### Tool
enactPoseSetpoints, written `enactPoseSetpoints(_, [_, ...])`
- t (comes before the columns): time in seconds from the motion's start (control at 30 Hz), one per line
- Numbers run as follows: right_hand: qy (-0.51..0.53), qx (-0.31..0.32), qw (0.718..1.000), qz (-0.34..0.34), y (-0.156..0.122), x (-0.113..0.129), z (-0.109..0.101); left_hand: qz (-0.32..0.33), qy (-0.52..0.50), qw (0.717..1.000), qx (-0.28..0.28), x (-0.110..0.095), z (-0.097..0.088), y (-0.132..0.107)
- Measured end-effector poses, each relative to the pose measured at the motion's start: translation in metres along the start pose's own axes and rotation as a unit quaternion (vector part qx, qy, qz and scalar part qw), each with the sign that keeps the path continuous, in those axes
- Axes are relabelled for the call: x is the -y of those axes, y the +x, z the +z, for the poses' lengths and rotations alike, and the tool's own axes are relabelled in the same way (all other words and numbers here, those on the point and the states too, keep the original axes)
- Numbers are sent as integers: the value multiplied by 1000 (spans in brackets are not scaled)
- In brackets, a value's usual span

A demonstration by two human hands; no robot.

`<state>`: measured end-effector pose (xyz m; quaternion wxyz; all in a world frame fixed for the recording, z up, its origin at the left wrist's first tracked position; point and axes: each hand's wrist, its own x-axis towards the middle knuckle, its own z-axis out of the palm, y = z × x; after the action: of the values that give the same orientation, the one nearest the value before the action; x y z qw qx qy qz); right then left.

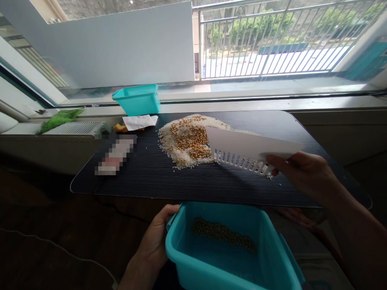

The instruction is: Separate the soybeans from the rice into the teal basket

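Note:
My left hand (155,237) grips the left rim of a teal plastic bin (220,266), held just below the table's front edge. A band of soybeans (223,233) lies on the bin's floor. My right hand (305,165) is closed around the right end of a white slotted plastic panel (244,145), slots along its lower edge. The panel stands tilted on the tabletop, its left end against a spread heap of white rice (172,151) mixed with yellow soybeans (189,137). Part of the heap behind the panel is hidden.
Dark wood-grain table (157,181) carries the heap. A second teal bin (140,100) stands by the window behind it, near white paper (140,122). Farther left are a green cloth (62,119), a white radiator (78,129) and a blurred-out patch. A cable (60,246) crosses the floor.

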<state>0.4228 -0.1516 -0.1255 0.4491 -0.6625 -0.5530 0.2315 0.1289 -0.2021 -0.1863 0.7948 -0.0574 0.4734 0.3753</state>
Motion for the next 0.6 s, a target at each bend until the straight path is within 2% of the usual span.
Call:
enactPoseSetpoints(0.17, [9,-5,1000,-9,-6,0,-3,-24,-42,999,14,-1,-2,0])
enactPoseSetpoints(0.43, [-4,15,1000,12,-7,-6,-5,-7,-6,1000,11,0,-3,0])
enactPoseSetpoints(0.6, [-5,-21,999,35,-12,-4,-13,-24,-60,997,42,-1,-6,1])
